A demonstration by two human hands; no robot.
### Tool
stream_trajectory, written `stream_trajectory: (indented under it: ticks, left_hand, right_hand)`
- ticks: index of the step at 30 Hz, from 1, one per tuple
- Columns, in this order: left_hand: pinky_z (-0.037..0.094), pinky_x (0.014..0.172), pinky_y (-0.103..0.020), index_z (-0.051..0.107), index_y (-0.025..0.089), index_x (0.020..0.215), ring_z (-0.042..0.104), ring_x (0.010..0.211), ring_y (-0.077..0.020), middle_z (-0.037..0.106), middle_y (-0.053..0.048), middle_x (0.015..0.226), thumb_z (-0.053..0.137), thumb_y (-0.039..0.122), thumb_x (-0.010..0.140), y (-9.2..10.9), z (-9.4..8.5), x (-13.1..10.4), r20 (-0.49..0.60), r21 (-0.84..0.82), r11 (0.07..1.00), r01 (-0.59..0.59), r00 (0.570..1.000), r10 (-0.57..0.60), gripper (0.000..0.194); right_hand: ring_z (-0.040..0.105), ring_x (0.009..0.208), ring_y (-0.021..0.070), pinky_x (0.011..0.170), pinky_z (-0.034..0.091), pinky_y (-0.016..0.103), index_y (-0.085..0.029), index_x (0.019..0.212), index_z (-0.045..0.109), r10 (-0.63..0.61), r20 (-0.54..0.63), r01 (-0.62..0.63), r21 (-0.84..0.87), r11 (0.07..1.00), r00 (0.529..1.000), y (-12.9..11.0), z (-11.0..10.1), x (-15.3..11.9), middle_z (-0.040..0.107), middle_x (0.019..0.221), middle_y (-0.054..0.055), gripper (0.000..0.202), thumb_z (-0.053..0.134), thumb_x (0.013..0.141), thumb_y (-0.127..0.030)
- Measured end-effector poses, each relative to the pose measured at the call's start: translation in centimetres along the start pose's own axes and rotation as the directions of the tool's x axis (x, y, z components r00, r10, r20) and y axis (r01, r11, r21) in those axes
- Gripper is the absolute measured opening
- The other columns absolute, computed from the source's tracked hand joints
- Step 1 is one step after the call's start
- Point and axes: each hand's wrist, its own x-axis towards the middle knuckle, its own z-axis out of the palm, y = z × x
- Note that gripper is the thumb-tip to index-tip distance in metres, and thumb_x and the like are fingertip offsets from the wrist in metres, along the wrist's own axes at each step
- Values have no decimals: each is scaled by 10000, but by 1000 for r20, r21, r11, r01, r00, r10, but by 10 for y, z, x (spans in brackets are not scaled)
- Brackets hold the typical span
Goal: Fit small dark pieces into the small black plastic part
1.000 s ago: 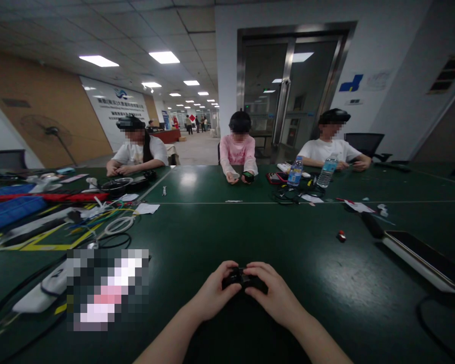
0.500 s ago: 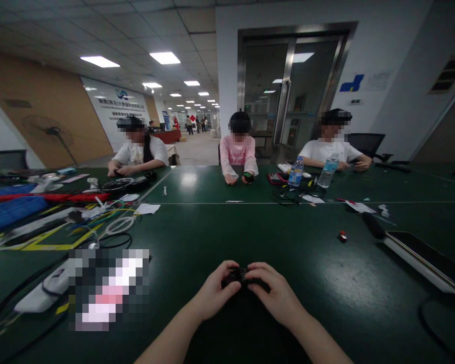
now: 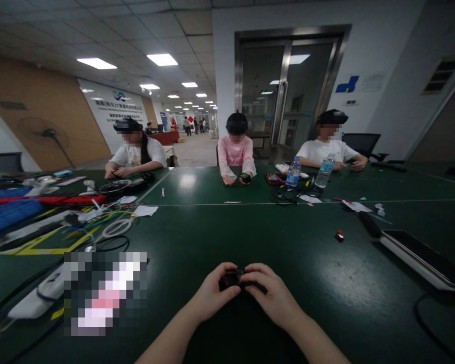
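Note:
Between my two hands, just above the dark green table point(image 3: 197, 237), is a small black object point(image 3: 233, 278); its kind cannot be made out. My left hand point(image 3: 219, 289) grips it from the left, with the thumb below and the fingers curled over the top. From the right, the fingertips of my right hand point(image 3: 267, 290) press on its edge, fingers bent. Much of the object is hidden by my fingers. A small red and white item point(image 3: 339, 236) lies apart on the table, ahead and to the right.
To the left are a white power strip point(image 3: 36, 298), coiled cables point(image 3: 117, 228) and a blue tray point(image 3: 13, 215). A black-screened device point(image 3: 426, 255) lies at right. Water bottles point(image 3: 326, 172) stand further back. Three people wearing headsets sit across the table, one in a pink top point(image 3: 235, 151).
The view has shifted slightly, so the surroundings sit a little further left. My right fingers have moved slightly over the black object; both hands stay on it.

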Motion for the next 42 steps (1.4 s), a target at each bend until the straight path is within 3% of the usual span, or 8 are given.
stream_trajectory:
  ticks: [4, 19, 24, 31, 35, 42]
  left_hand:
    - [439, 817, -329, 507, 199, 1074, 549, 906, -193, 577, -32, 999, 623, 215, 754, 5, -1, 0, -14, 45, 999, 7, 1000, -6, 341]
    - [420, 929, -356, 492, 210, 1187, 540, 1053, -226, 574, -60, 1158, 650, 229, 730, -2, 0, 2, -4, 36, 999, 20, 1000, -20, 484]
    - [404, 938, -356, 520, 208, 1140, 527, 1053, -224, 579, -54, 1128, 640, 226, 739, -3, 0, 2, -19, 43, 999, 22, 1000, -21, 418]
    - [391, 927, -366, 531, 204, 1107, 525, 1032, -232, 584, -52, 1093, 637, 221, 727, 4, 0, 1, -5, 39, 999, -1, 1000, 1, 395]
    - [369, 948, -375, 469, 225, 1198, 493, 1091, -250, 541, -73, 1174, 613, 305, 769, -1, -1, 0, -11, -8, 999, -40, 999, 40, 460]
    - [414, 770, -315, 498, 214, 1033, 523, 851, -192, 534, -29, 940, 596, 376, 789, 1, 1, -1, -36, -48, 996, -76, 997, 75, 309]
  right_hand:
    - [531, 1076, 197, 926, 446, 359, -318, 1000, 633, 16, 3, -16, -4, 1000, 1000, -1, 0, -1, 552, 1138, 3, 243, 561, 817, -176]
    - [525, 1097, 197, 943, 429, 346, -287, 938, 653, 24, 16, -24, 1, 1000, 1000, -1, 1, 0, 568, 1137, 13, 218, 562, 797, -149]
    - [531, 1095, 201, 959, 422, 358, -286, 1042, 608, 37, 3, -37, -2, 999, 999, -2, -1, -1, 571, 1152, 20, 295, 568, 783, -153]
    - [554, 1076, 200, 959, 423, 360, -282, 990, 626, 43, 0, -43, 10, 999, 999, 0, 1, 0, 611, 1128, 8, 233, 582, 785, -180]
    - [573, 1034, 202, 925, 440, 349, -291, 1009, 615, 56, -7, -56, 20, 998, 998, 0, 1, 0, 633, 1077, 0, 246, 585, 782, -201]
    - [573, 1022, 223, 889, 442, 351, -255, 1030, 612, 90, -21, -88, 92, 992, 996, -2, 0, 1, 642, 1065, 28, 255, 600, 775, -253]
